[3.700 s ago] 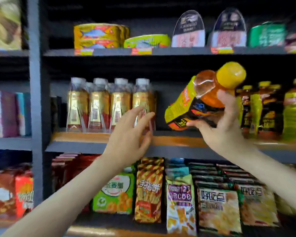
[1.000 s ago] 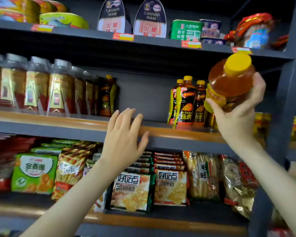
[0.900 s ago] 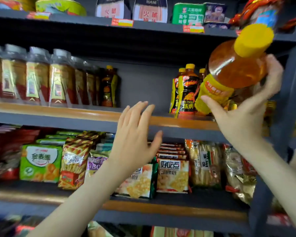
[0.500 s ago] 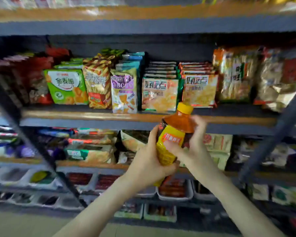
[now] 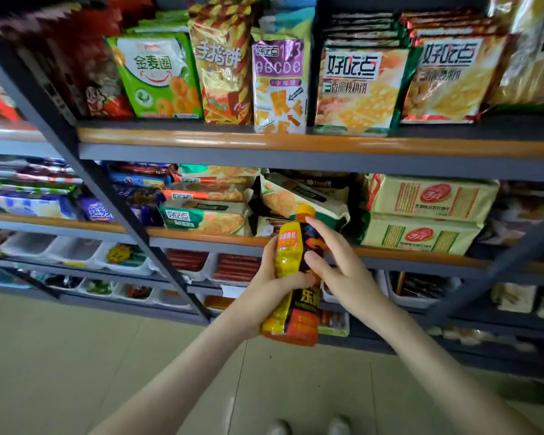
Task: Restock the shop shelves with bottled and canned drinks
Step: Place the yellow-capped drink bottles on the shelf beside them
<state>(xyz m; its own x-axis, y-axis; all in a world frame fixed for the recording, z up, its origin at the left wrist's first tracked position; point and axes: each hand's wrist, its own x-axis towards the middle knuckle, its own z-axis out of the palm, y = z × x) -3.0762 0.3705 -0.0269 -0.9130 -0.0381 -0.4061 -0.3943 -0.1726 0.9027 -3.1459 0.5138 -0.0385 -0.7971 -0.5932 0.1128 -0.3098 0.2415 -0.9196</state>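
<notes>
I hold one drink bottle (image 5: 297, 318) upright in front of the lower shelves; it has an orange cap and a yellow, black and red label. My left hand (image 5: 263, 293) grips its middle from the left, thumb across the front of the label. My right hand (image 5: 347, 277) holds it from the right, with the thumb on the label and the index finger stretched up toward the neck. The drinks shelf is out of view.
Snack bags (image 5: 157, 76) fill the top shelf (image 5: 296, 144) and biscuit packs (image 5: 421, 215) the one below. White trays (image 5: 123, 259) line the lower shelves. A dark shelf post (image 5: 113, 196) slants across the left. Tiled floor (image 5: 76, 356) and my shoe tips lie below.
The view has dropped from the drinks shelf to the snack shelves. The bottle, first raised in my right hand alone, has come down and my left hand has taken hold of it too.
</notes>
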